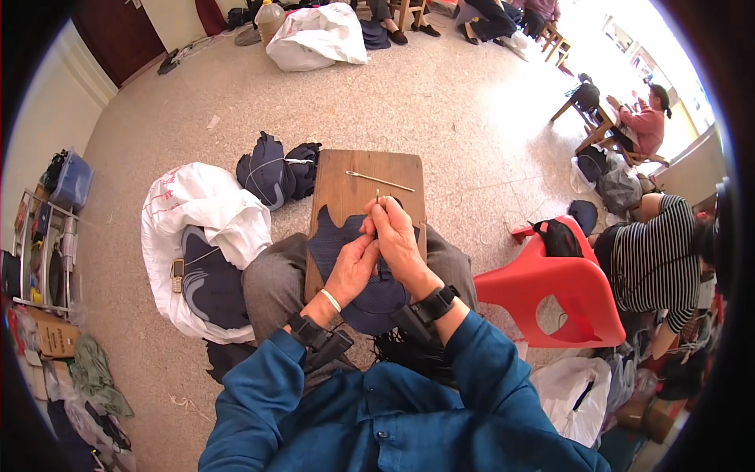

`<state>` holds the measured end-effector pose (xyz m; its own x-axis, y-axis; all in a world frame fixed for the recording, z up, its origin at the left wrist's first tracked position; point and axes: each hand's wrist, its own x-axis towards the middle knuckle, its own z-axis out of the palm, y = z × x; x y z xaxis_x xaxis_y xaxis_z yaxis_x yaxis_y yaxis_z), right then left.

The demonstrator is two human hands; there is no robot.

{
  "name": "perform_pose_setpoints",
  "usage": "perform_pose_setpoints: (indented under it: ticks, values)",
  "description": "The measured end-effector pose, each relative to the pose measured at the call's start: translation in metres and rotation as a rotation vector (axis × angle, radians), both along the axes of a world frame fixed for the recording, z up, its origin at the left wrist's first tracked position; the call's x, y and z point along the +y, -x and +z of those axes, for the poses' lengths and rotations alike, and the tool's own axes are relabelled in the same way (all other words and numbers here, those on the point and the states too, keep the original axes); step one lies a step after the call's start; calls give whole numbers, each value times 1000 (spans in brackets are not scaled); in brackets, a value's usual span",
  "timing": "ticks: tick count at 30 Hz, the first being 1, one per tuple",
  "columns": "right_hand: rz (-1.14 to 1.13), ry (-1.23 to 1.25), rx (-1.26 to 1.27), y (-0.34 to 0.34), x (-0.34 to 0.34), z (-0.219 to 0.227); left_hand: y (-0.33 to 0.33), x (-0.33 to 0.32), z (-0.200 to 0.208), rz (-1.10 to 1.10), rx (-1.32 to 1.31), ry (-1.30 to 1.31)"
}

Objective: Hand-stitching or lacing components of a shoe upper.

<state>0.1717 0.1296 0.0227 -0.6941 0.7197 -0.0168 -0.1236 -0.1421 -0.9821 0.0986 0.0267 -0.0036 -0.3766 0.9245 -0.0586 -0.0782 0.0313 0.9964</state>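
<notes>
The speckled floor [456,102] carries everything in view. On it, to the person's left, stands a large white sack [208,208], open at the top, with dark blue cut fabric pieces [206,279] and a small handset [178,275] lying inside. Just beyond the sack's far edge lie two tied bundles of dark blue fabric [275,169]. To the person's right, a red plastic chair [562,295] stands near the knee, and a second person in a striped top [653,256] sits just behind it. A wooden board [370,193] rests across the person's lap, its far edge pointing away from the body. A dark blue shaped fabric piece [346,263] lies on the near half of the board and hangs over its near edge onto the lap. The left hand [352,267] lies on top of this fabric, fingers curled, pressing it down. The right hand [393,236] is just beside the left, touching it, with thumb and forefinger closed in a pinch on a thin needle-like tool [378,197] whose tip stands up above the fingertips. Both hands cover the centre of the fabric, so the worked spot is hidden. A slender pale stick tool [380,182] lies loose near the far edge of the board, well apart from both hands. A black strap is on each wrist.
</notes>
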Motion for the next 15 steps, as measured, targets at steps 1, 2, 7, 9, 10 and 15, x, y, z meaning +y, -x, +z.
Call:
perform_pose_setpoints:
  ticks: [1, 2, 7, 9, 10, 15]
  values:
    - [11, 6, 0, -1, 0, 0, 1, 0, -1, -9, 3, 2]
    - [22, 13, 0, -2, 1, -1, 1, -1, -3, -17, 5, 4]
    - [52, 42, -39, -9, 12, -2, 8, 0, -5, 15, -9, 8]
    - [-2, 126, 33, -17, 28, -16, 11, 1, -2, 87, -117, 9]
    - [38, 149, 59, -24, 31, -19, 13, -1, 2, 94, -194, 14]
    - [381, -49, -70, -22, 30, -38, 14, -10, -14, 124, -404, -114]
